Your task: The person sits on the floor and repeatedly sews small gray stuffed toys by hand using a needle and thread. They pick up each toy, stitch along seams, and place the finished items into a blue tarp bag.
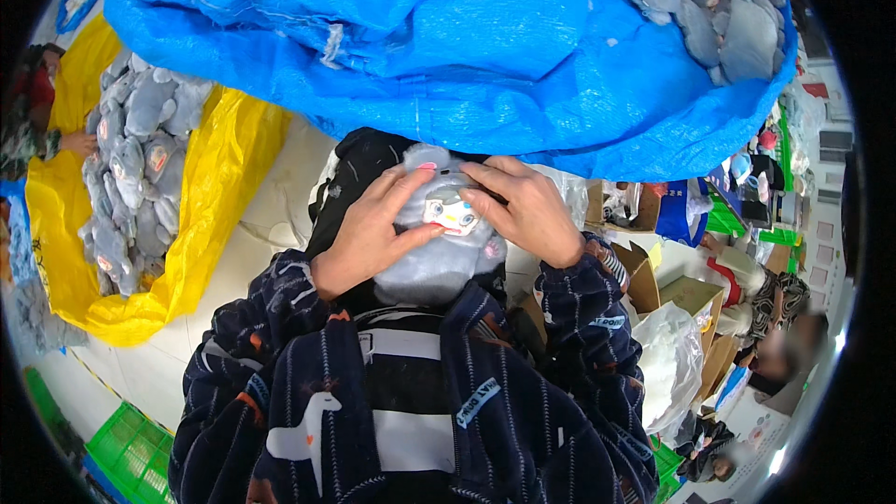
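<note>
Head view: busy workshop floor, pale tiles, with a huge blue tarp sack (448,47) bulging right above the hands and a yellow sack (215,187) of more grey plush toys (135,168) off to the left of the left hand. Cardboard boxes (653,280) and clear plastic bags (672,355) crowd the right side, just past the right hand.

The grey plush toy (439,252) sits between both hands, over the lap, face up. Left hand (373,224) is wrapped around its left side, fingers curled onto the head, thumb near the face patch. Right hand (527,205) is cupped over the top right, fingertips pressing at the face (looks like pinching or smoothing there, can't tell exactly which).

My take: keep the left hand as the steady anchor and let the right fingertips do the fine work, small moves only.

Room-wise, the tarp edge hangs close above the knuckles, so lifting up is tight. Left toward the floor is the most open; a green crate (131,448) sits lower left.
</note>
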A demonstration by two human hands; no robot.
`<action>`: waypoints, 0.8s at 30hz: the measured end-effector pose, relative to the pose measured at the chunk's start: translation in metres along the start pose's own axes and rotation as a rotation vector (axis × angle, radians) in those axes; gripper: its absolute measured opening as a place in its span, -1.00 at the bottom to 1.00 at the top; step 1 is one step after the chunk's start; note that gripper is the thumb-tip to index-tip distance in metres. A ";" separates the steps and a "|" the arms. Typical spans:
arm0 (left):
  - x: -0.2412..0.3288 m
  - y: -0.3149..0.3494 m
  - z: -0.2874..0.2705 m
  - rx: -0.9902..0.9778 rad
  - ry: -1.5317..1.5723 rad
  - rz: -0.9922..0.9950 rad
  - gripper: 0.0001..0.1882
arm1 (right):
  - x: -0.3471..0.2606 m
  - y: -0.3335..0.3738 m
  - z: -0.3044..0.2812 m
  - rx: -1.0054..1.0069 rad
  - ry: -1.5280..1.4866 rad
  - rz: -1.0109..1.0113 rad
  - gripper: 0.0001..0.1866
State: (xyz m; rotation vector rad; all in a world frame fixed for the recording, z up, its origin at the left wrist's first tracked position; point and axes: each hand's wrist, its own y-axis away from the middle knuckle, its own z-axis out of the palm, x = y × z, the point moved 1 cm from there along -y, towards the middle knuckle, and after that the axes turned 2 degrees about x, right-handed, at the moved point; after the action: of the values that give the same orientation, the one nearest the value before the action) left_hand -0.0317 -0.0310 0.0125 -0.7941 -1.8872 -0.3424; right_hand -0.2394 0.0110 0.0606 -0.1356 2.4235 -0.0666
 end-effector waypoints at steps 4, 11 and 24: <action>-0.013 0.003 -0.004 0.006 0.362 -0.066 -0.20 | 0.008 -0.011 0.028 0.219 -0.185 0.121 -0.77; -0.035 0.075 -0.011 -0.023 0.740 -0.413 -0.52 | -0.052 0.033 0.032 0.226 -0.335 0.178 -0.69; -0.038 0.070 -0.009 -0.056 0.847 -0.439 -0.88 | -0.078 0.032 0.061 0.118 0.255 -0.064 -0.63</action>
State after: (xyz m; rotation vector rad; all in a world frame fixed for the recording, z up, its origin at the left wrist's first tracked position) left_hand 0.0310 0.0016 -0.0247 -0.1826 -1.2194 -0.8563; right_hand -0.1436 0.0514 0.0622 -0.1592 2.6612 -0.2708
